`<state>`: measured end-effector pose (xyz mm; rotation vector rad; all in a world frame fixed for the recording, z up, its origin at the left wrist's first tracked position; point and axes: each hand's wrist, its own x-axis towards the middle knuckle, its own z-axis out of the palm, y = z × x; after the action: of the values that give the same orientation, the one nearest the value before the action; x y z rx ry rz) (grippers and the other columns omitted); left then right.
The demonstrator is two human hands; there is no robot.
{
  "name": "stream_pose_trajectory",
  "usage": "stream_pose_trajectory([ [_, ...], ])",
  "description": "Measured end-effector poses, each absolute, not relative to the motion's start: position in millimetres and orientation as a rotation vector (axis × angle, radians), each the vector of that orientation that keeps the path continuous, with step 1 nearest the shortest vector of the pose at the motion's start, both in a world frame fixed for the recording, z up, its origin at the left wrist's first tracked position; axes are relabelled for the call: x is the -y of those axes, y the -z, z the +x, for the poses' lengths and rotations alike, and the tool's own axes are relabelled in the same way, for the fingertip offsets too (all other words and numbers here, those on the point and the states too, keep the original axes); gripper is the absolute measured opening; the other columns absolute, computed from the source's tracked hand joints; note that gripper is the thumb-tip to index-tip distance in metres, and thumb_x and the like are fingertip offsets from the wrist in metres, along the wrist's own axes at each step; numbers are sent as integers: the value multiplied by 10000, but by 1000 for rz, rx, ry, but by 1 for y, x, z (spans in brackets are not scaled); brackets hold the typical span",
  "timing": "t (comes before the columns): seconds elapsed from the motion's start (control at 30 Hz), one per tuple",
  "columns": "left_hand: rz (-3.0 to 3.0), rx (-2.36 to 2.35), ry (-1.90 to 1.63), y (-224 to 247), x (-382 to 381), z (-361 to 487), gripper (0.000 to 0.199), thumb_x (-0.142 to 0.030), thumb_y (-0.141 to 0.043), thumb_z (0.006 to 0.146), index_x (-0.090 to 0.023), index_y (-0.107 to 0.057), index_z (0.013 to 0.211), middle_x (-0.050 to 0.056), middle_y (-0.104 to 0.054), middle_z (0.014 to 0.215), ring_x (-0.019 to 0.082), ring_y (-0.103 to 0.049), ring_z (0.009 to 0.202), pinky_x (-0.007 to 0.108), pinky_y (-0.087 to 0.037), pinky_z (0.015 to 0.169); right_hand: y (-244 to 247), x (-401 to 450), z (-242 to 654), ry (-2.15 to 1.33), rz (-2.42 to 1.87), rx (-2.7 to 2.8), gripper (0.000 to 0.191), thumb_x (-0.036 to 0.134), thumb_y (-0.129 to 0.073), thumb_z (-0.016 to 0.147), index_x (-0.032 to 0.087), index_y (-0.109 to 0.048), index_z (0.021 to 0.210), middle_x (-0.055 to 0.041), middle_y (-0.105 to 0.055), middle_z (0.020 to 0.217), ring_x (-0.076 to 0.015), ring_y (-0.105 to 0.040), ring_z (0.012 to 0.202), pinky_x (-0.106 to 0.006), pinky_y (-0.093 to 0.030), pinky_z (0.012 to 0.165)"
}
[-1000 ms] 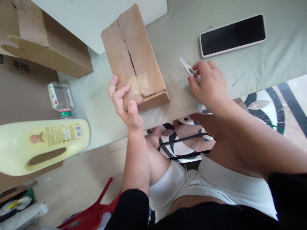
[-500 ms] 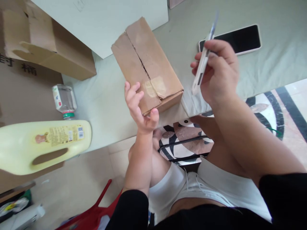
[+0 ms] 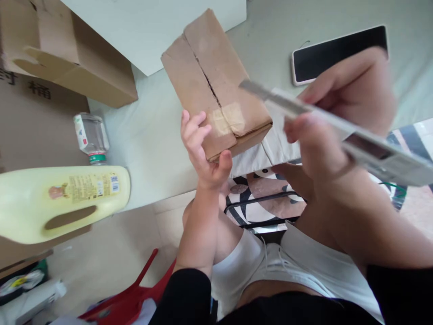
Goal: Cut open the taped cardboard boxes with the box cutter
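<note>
A small brown cardboard box (image 3: 223,76) is held at a tilt over the table's near edge. My left hand (image 3: 206,149) grips its lower left corner, fingers on the top face and thumb at the near side. A dark, ragged seam runs down the middle of the top, with a patch of paler tape near its close end. In my right hand (image 3: 331,122) is a white utility knife (image 3: 368,144), blurred by motion. Its blade is out and points left, in front of the box's right side; whether it touches the cardboard I cannot tell.
Behind the right hand lies a smartphone (image 3: 338,52). At left are a yellow jug (image 3: 101,189), a clear bottle (image 3: 93,135) and a larger carton (image 3: 101,76). A white box (image 3: 152,27) stands at the back. A red chair (image 3: 135,293) is below left.
My right hand has swung the knife from upright to nearly level, its blade now toward the box. The left hand and box have shifted slightly right and up in view.
</note>
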<state>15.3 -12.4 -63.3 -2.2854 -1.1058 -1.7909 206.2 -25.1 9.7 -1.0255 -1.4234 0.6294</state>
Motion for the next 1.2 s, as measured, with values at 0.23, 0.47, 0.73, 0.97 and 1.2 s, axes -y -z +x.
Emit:
stream_pose_trajectory([
  [0.23, -2309, 1219, 1777, 63, 14, 14, 493, -650, -465, 939, -274, -445, 1257, 50, -544, 1265, 227, -548, 1259, 595, -192, 1283, -10, 37, 202, -361, -1009, 1720, 171, 223, -713, 784, 201, -544, 794, 62, -549, 599, -39, -445, 500, -186, -337, 457],
  [0.47, -2259, 1159, 1754, 63, 11, 15, 453, -573, -452, 956, -235, -483, 1256, 72, -563, 1197, 214, -561, 1213, 575, -267, 1261, -4, 36, 199, -367, -1035, 1742, 98, 223, -682, 793, 182, -593, 794, 70, -551, 594, -11, -414, 477, -155, -327, 457],
  [0.73, -2228, 1318, 1745, 66, 13, 15, 499, -714, -410, 926, -293, -465, 1190, 24, -564, 1172, 237, -592, 1224, 638, -220, 1269, -8, 44, 189, -261, -1118, 1771, 105, 200, -628, 835, 169, -574, 750, 57, -521, 598, -20, -388, 513, -192, -268, 481],
  [0.97, -2233, 1225, 1737, 65, 12, 15, 466, -654, -409, 957, -262, -476, 1199, 43, -555, 1169, 211, -602, 1183, 632, -336, 1221, -10, 52, 179, -242, -1173, 1825, 162, 263, -599, 917, 160, -625, 795, 41, -509, 612, -35, -401, 523, -196, -283, 496],
  [1.2, -2291, 1272, 1694, 66, 12, 14, 474, -671, -357, 963, -275, -424, 1216, 39, -518, 1199, 226, -569, 1238, 663, -231, 1262, -8, 52, 175, -208, -1191, 1803, 155, 270, -605, 912, 163, -624, 801, 45, -535, 623, -33, -427, 517, -200, -293, 478],
])
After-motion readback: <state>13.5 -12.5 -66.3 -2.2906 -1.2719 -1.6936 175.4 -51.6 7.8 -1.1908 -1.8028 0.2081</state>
